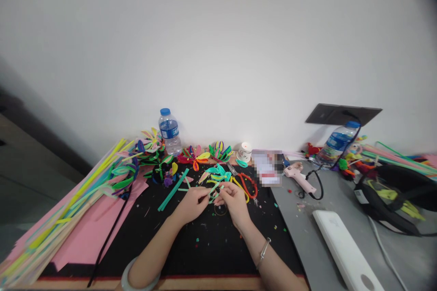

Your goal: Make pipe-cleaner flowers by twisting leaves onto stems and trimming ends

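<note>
Over the black mat (pixel 205 254), my left hand (pixel 193 204) and my right hand (pixel 234 202) meet with fingertips pinched on a pale green pipe cleaner (pixel 214 188), which is bent between them. One pale end (pixel 184 189) sticks out left of my left hand. Just beyond the hands lie looped teal pipe cleaners (pixel 220 173). Beside my right hand rest scissors with red-orange handles (pixel 251 185) and a yellow pipe cleaner loop (pixel 244 191). Straight teal pipe cleaners (pixel 173 191) lie to the left of my left hand.
At the left, a bundle of long pipe cleaners (pixel 64 218) covers pink paper (pixel 105 232). Finished pipe-cleaner flowers (pixel 194 157), a water bottle (pixel 170 132) and a paper cup (pixel 244 151) line the wall. Rightward are a pink glue gun (pixel 300 179), a white power strip (pixel 344 250) and a second bottle (pixel 336 145).
</note>
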`<act>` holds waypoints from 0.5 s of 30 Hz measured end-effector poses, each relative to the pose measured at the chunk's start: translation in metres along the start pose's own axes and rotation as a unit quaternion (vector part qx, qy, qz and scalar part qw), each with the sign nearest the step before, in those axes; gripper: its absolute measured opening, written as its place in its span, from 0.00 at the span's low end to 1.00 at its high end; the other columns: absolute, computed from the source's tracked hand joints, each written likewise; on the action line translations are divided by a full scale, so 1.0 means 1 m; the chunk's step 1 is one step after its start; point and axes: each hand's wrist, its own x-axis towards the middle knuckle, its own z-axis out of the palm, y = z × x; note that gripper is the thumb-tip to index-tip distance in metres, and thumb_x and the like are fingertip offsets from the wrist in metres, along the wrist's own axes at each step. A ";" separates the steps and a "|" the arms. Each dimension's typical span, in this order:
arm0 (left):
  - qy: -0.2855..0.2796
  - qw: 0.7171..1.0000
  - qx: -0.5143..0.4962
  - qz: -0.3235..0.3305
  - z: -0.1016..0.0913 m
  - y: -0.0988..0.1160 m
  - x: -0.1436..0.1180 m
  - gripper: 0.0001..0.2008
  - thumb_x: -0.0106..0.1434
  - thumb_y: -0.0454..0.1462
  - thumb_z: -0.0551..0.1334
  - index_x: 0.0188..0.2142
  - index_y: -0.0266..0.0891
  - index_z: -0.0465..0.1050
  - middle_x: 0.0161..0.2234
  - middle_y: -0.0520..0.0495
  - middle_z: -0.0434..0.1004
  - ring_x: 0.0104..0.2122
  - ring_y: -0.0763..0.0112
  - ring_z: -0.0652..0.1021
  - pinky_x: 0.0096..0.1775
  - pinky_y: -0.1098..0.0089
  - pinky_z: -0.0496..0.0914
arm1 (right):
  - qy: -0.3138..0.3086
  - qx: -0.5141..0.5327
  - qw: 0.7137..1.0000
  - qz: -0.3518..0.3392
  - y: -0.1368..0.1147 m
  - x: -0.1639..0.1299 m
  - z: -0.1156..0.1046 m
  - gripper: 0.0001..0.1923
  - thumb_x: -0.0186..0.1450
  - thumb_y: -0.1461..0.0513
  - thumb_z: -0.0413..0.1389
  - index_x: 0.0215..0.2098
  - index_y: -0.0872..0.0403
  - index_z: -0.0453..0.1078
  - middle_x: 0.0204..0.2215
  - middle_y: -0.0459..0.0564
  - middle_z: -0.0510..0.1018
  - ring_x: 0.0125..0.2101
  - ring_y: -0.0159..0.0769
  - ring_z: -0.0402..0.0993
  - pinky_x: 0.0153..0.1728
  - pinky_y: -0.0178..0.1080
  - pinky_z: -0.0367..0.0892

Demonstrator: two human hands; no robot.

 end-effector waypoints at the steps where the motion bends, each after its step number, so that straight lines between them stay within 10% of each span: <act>1: -0.003 1.000 0.004 0.002 0.000 0.000 0.000 0.12 0.59 0.29 0.50 0.24 0.36 0.69 0.20 0.52 0.65 0.22 0.74 0.66 0.28 0.74 0.56 | -0.001 0.001 1.000 0.003 0.001 0.000 0.000 0.09 0.53 0.60 0.60 0.31 0.55 0.68 0.17 0.43 0.74 0.16 0.31 0.72 0.18 0.33 0.69; 15: -0.020 1.000 0.018 0.014 0.003 0.000 -0.001 0.13 0.60 0.29 0.49 0.24 0.37 0.68 0.20 0.52 0.62 0.22 0.74 0.65 0.27 0.73 0.56 | -0.012 -0.010 1.000 0.012 0.005 0.002 -0.003 0.10 0.52 0.58 0.61 0.28 0.55 0.68 0.17 0.44 0.75 0.15 0.32 0.72 0.16 0.32 0.68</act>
